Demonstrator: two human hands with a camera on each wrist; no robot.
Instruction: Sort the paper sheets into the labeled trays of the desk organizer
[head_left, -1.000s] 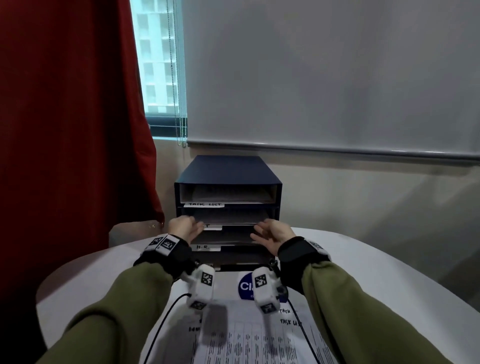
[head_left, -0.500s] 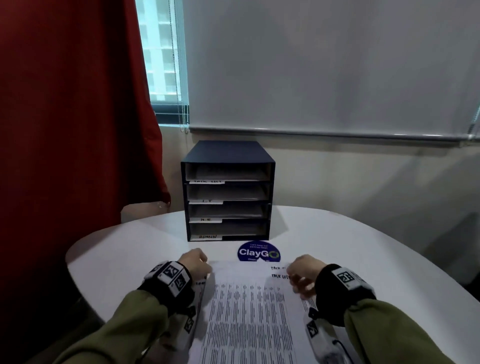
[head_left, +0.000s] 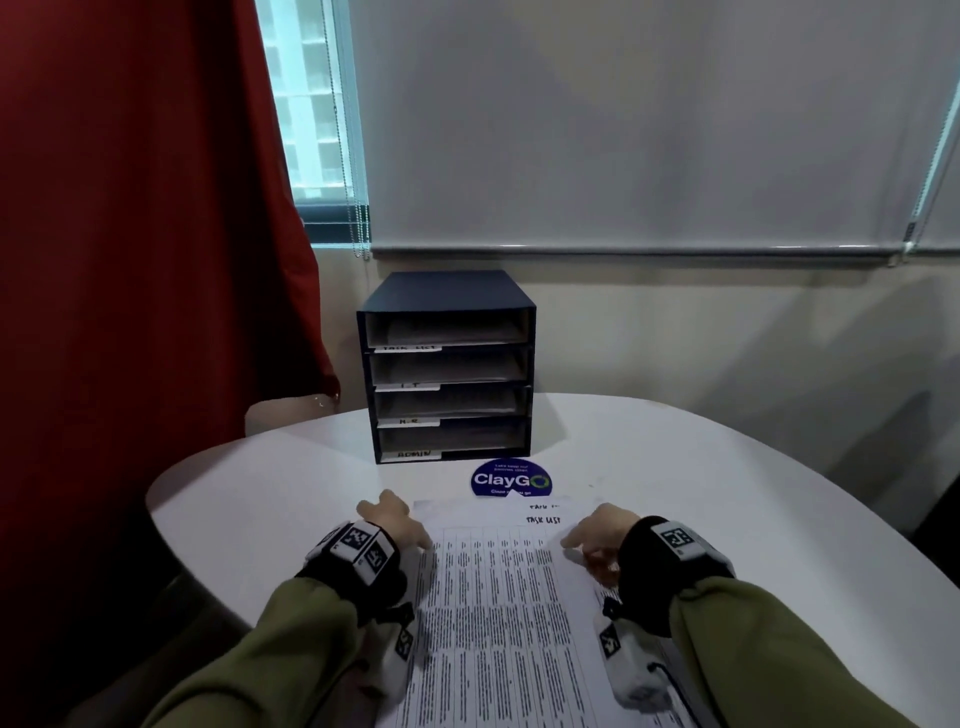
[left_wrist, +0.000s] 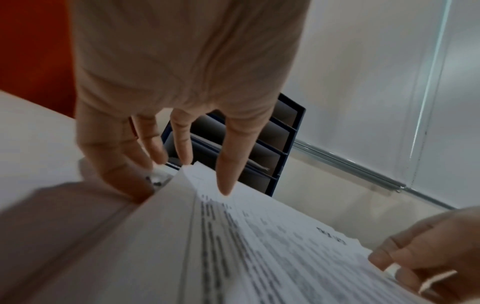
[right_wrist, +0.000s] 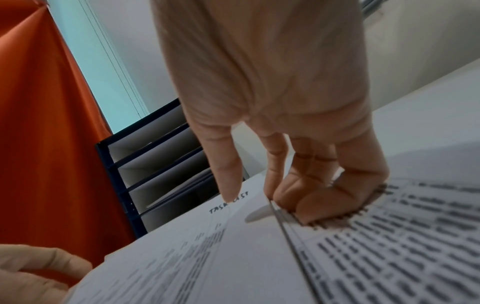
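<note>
A dark blue desk organizer (head_left: 447, 291) stands at the back of the table, with labels TASK LIST, I.T, H.R and ADMIN on its trays, each holding paper. A stack of printed sheets (head_left: 498, 613) lies in front of me; the top one reads TASK LIST. My left hand (head_left: 397, 525) pinches the top sheet's (left_wrist: 259, 236) left edge, thumb under and index finger (left_wrist: 228, 174) on top. My right hand (head_left: 592, 540) holds the right edge, index finger (right_wrist: 228, 185) on the top sheet (right_wrist: 207, 257) and the other fingers curled beneath it on the lower sheet (right_wrist: 389, 246).
A round blue ClayGo sticker (head_left: 510, 479) lies between the stack and the organizer. The white round table (head_left: 727, 493) has bare surface to the right and left. A red curtain (head_left: 130, 260) hangs at the left, and a lowered blind (head_left: 649, 130) covers the wall behind.
Both hands have drawn back from the organizer's trays to the stack near me and now grip the top sheet's side edges. The view has pulled back from the organizer.
</note>
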